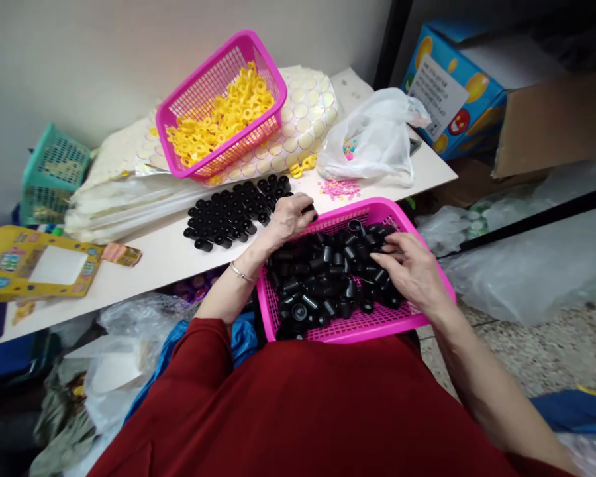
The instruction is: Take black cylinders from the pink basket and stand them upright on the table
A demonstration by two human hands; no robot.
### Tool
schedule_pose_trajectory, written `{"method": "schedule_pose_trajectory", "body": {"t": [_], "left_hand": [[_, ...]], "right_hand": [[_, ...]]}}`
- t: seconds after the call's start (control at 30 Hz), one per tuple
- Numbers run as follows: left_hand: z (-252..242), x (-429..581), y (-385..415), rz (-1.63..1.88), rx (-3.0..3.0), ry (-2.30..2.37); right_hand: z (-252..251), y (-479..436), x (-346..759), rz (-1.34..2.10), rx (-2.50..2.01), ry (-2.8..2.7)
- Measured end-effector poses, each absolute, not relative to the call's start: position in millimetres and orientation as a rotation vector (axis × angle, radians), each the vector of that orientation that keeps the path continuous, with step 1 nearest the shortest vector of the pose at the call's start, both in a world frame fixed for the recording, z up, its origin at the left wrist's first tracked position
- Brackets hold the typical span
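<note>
A pink plastic basket (449,291) in front of my body holds a heap of small black cylindrical caps (328,265). My left hand (291,215) is over the basket's far-left rim, with its fingers closed round a black cap (308,210). Just left of that hand, many similar black caps (223,213) stand close together in rows on the white table. Inside the basket's right side, my right hand (414,271) touches the heap, thumb and fingers apart. Its fingertips are partly hidden among the black pieces.
A second pink basket (198,171) with yellow ring-shaped parts (223,116) rests on packing sheets behind the caps. Small pink pieces (340,189) lie beside a white plastic bag (372,139). A yellow box (40,262) sits at left; a blue carton (457,93) stands at right.
</note>
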State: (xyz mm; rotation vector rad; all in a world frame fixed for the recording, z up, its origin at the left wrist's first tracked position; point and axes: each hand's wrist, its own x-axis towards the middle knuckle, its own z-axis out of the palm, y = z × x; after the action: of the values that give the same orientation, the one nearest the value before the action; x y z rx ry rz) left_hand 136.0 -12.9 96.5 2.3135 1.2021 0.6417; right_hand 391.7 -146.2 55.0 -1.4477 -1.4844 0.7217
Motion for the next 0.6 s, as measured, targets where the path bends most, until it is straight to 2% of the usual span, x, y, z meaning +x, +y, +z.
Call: {"method": "schedule_pose_trajectory", "body": {"t": [0.33,0.6], "left_hand": [[75,106,31,0.19,2.875,1.281],[73,115,33,0.115,2.978,1.378]], "right_hand": [[51,-155,390,0.759,-1.421,-1.618],[49,-161,395,0.832,-1.454,-1.638]]}}
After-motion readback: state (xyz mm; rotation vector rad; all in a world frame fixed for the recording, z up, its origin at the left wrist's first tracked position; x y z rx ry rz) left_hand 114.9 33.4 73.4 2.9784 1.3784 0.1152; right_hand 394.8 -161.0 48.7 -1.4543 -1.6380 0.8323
